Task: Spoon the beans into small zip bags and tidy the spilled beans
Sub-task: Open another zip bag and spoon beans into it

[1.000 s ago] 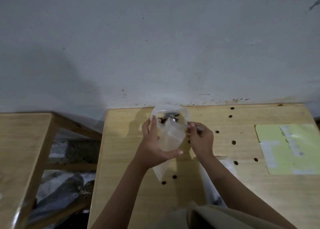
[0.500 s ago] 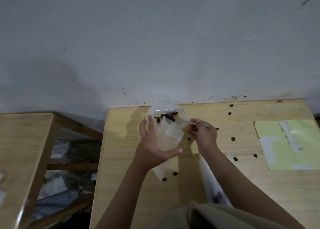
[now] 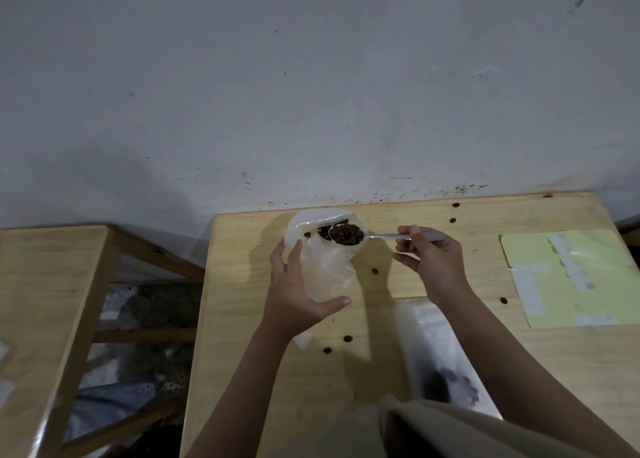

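My left hand (image 3: 294,295) grips a translucent plastic bag (image 3: 325,270) of dark beans, holding it upright over the wooden table (image 3: 249,319). The bag's mouth faces the wall. My right hand (image 3: 429,260) pinches the handle of a metal spoon (image 3: 346,235). The spoon bowl is heaped with brown beans and sits at the bag's opening. A small clear zip bag (image 3: 436,350) with some dark beans in it lies flat on the table under my right forearm. Several spilled beans (image 3: 347,338) lie scattered on the tabletop.
A pale yellow sheet (image 3: 561,277) with white labels lies at the table's right. The table's back edge meets a stained white wall. A second wooden table (image 3: 41,284) stands to the left, with a gap and clutter on the floor between them.
My right hand has drawn the spoon up and rightward out of the bag, now loaded with beans. The left hand keeps its hold on the bag.
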### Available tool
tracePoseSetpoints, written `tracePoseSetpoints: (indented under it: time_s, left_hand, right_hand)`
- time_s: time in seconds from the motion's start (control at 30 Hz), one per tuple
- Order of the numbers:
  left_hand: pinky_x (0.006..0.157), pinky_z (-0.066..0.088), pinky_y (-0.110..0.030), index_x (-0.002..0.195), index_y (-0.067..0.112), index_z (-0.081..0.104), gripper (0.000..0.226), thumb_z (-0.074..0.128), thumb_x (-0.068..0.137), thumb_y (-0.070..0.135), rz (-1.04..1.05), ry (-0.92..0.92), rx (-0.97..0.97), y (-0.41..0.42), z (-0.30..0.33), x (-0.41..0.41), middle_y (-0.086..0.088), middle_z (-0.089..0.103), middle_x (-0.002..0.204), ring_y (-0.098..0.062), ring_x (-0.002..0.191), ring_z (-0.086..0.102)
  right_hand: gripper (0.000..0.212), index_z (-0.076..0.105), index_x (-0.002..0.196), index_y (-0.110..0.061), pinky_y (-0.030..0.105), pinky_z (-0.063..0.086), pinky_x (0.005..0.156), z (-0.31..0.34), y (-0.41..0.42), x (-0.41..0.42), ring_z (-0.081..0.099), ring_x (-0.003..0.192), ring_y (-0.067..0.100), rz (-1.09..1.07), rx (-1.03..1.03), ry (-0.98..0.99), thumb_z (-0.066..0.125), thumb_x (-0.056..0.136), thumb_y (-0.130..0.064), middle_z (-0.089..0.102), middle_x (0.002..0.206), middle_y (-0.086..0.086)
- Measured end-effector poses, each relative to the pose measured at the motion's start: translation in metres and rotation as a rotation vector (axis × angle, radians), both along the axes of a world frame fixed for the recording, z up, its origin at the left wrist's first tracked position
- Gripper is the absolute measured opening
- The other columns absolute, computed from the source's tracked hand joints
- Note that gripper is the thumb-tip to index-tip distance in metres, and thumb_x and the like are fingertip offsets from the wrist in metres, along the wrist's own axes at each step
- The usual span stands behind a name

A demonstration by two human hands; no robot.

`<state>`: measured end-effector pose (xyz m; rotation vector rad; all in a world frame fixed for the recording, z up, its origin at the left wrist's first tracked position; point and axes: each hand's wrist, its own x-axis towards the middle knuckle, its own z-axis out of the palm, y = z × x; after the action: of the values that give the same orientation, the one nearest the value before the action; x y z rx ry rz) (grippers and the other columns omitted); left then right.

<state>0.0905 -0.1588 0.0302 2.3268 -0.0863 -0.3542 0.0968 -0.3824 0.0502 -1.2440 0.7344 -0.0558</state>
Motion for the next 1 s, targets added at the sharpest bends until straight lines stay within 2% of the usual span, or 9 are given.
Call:
tracePoseSetpoints:
  time_s: [0.17,0.3,0.4,0.5,0.57,0.63,0.7,0.8,1.0]
  left_hand:
    - [0.104,0.038,-0.037,0.149,0.021,0.014,0.13,0.075,0.046,0.071,-0.018,0.004,-0.004,0.002,0.0,-0.001,0.015,0.0,0.147,-0.021,0.139,0.021]
    - [0.105,0.04,-0.041,0.15,0.016,0.012,0.135,0.07,0.045,0.077,-0.031,-0.006,0.009,0.002,-0.001,-0.003,0.018,-0.001,0.146,-0.019,0.14,0.019]
    - [0.106,0.039,-0.039,0.15,0.013,0.011,0.135,0.069,0.046,0.077,-0.032,-0.008,-0.001,0.002,-0.002,-0.003,0.014,0.0,0.148,-0.019,0.141,0.018]
    - [0.106,0.036,-0.034,0.15,0.016,0.008,0.135,0.077,0.048,0.07,-0.012,0.009,-0.04,0.003,-0.002,-0.003,0.014,0.0,0.148,-0.015,0.14,0.019]
    - [0.103,0.033,-0.028,0.151,0.019,0.004,0.134,0.082,0.052,0.064,-0.001,0.034,-0.053,0.003,-0.001,-0.002,0.015,-0.002,0.147,-0.015,0.139,0.019]
    - [0.1,0.031,-0.024,0.151,0.021,0.0,0.134,0.081,0.052,0.063,-0.004,0.055,-0.055,0.001,0.001,0.001,0.015,-0.003,0.145,-0.016,0.139,0.02]
    - [0.099,0.031,-0.023,0.151,0.022,-0.003,0.136,0.08,0.052,0.065,-0.013,0.064,-0.058,0.0,0.003,0.003,0.015,-0.002,0.143,-0.017,0.137,0.021]
    - [0.098,0.031,-0.022,0.151,0.023,-0.005,0.136,0.079,0.052,0.066,-0.027,0.06,-0.049,-0.002,0.006,0.006,0.015,-0.001,0.142,-0.017,0.136,0.022]
    - [0.099,0.031,-0.021,0.151,0.019,-0.006,0.136,0.079,0.054,0.065,-0.091,0.001,-0.002,-0.004,0.014,0.008,0.017,-0.002,0.142,-0.017,0.138,0.02]
  right_hand:
    - [0.018,0.068,0.082,-0.004,0.036,0.059,0.07,0.013,-0.001,-0.013,0.063,0.062,0.013,0.095,-0.057,-0.082,0.054,0.093,-0.009,0.067,0.074,0.002]
    - [0.018,0.072,0.084,-0.012,0.032,0.059,0.069,0.019,0.006,-0.02,0.065,0.064,0.017,0.247,-0.219,-0.169,0.056,0.092,-0.007,0.067,0.071,0.008]
    - [0.015,0.072,0.09,-0.01,0.032,0.059,0.071,0.024,0.013,-0.024,0.067,0.071,0.018,0.338,-0.346,-0.274,0.058,0.09,-0.007,0.069,0.078,0.009]
    - [0.013,0.071,0.093,-0.008,0.032,0.059,0.068,0.027,0.013,-0.022,0.066,0.068,0.011,0.231,-0.418,-0.328,0.057,0.091,-0.007,0.067,0.081,0.006]
    - [0.013,0.07,0.093,-0.013,0.033,0.058,0.065,0.022,0.01,-0.021,0.066,0.069,0.011,0.195,-0.507,-0.353,0.058,0.092,-0.009,0.066,0.083,0.002]
    - [0.015,0.071,0.095,-0.02,0.03,0.056,0.06,0.012,0.009,-0.019,0.064,0.073,0.011,0.251,-0.671,-0.389,0.059,0.09,-0.011,0.064,0.083,-0.004]
    - [0.017,0.072,0.099,-0.016,0.023,0.052,0.057,0.0,0.013,-0.016,0.06,0.073,0.009,0.321,-0.826,-0.438,0.058,0.089,-0.013,0.062,0.082,-0.004]
    - [0.02,0.071,0.103,-0.009,0.011,0.046,0.06,-0.015,0.022,-0.009,0.054,0.069,0.008,0.352,-0.963,-0.523,0.057,0.089,-0.013,0.062,0.082,0.005]
    - [0.027,0.07,0.106,-0.002,0.019,0.045,0.065,-0.031,0.032,0.01,0.057,0.071,0.018,0.376,-1.246,-0.575,0.049,0.091,-0.012,0.06,0.083,0.01]
